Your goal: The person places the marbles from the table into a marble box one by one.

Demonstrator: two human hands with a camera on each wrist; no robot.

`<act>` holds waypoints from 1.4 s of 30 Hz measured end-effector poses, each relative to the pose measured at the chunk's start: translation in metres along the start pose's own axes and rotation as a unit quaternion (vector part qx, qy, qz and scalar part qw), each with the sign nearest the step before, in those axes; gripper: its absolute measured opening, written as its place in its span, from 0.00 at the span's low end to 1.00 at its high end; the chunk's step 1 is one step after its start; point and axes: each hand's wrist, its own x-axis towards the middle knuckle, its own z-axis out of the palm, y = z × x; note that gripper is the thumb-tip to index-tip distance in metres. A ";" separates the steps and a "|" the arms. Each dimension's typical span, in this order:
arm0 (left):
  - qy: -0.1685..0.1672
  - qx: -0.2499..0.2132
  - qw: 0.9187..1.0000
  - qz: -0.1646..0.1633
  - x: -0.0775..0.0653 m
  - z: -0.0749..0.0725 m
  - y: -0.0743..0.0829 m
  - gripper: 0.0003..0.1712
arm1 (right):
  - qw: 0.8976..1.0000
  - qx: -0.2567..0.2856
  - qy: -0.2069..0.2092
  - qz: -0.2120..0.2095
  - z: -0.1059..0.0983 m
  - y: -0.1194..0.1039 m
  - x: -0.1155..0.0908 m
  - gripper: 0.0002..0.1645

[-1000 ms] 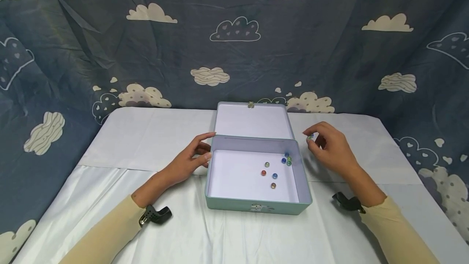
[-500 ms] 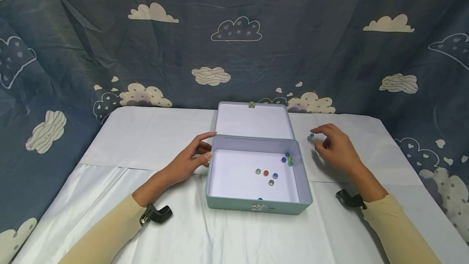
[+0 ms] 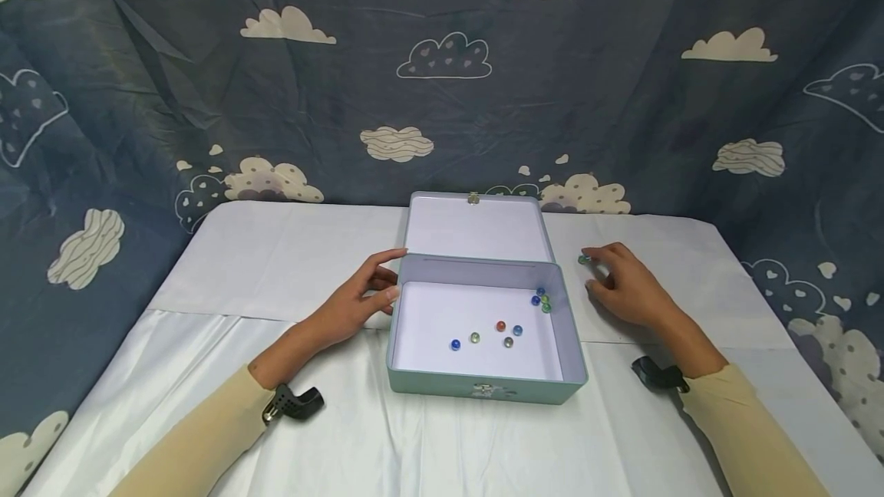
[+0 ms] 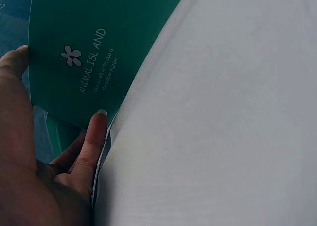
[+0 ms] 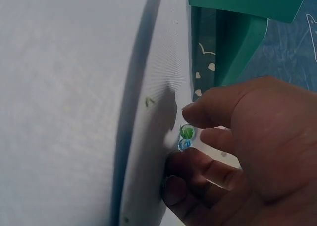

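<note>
A mint-green metal tin box point(image 3: 486, 387) stands on the white cloth with its lid point(image 3: 476, 226) folded back behind it. Several glass marbles point(image 3: 500, 326) lie inside, some bunched at the right wall. My left hand point(image 3: 352, 301) rests against the tin's left side; in the left wrist view a fingertip touches the green wall beside printed lettering. To the right of the tin, my right hand point(image 3: 628, 286) reaches over a green marble point(image 5: 187, 132) and a blue marble point(image 5: 184, 144) on the cloth. Thumb and fingers are parted around them.
The white cloth point(image 3: 331, 420) covers the table. A dark blue curtain point(image 3: 442, 113) printed with clouds hangs behind it. A black strap device sits on each wrist.
A blue marble inside the tin has come into view and rolled left, and a pale one has rolled left and forward. My right hand has shifted slightly right and lowered, thumb and index parting.
</note>
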 end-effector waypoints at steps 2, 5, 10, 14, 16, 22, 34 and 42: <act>0.000 0.000 1.000 0.000 0.000 0.000 0.000 0.35 | 1.000 -0.005 -0.008 -0.001 0.000 0.000 0.000 0.35; 0.001 0.000 1.000 0.000 -0.001 0.000 -0.002 0.35 | 1.000 -0.014 -0.011 -0.010 0.001 0.000 -0.001 0.35; 0.002 -0.001 1.000 0.001 -0.001 0.000 -0.002 0.35 | 1.000 -0.015 -0.005 -0.020 0.001 0.001 -0.002 0.33; 0.000 -0.002 1.000 0.002 0.000 0.000 -0.001 0.35 | 1.000 -0.005 0.004 -0.013 0.002 0.001 -0.002 0.30; 0.000 -0.003 1.000 0.002 0.000 0.000 -0.001 0.35 | 1.000 0.003 0.008 -0.011 0.002 0.001 -0.002 0.29; -0.001 -0.003 1.000 0.002 0.000 0.000 -0.001 0.35 | 1.000 0.011 0.012 -0.006 0.004 0.002 -0.002 0.20; 0.001 -0.007 1.000 0.001 -0.002 0.001 0.002 0.35 | 1.000 0.009 -0.002 0.000 0.005 -0.001 -0.002 0.11; -0.002 -0.004 1.000 0.005 -0.001 0.000 0.002 0.35 | 1.000 0.017 0.011 -0.006 0.002 -0.006 -0.002 0.11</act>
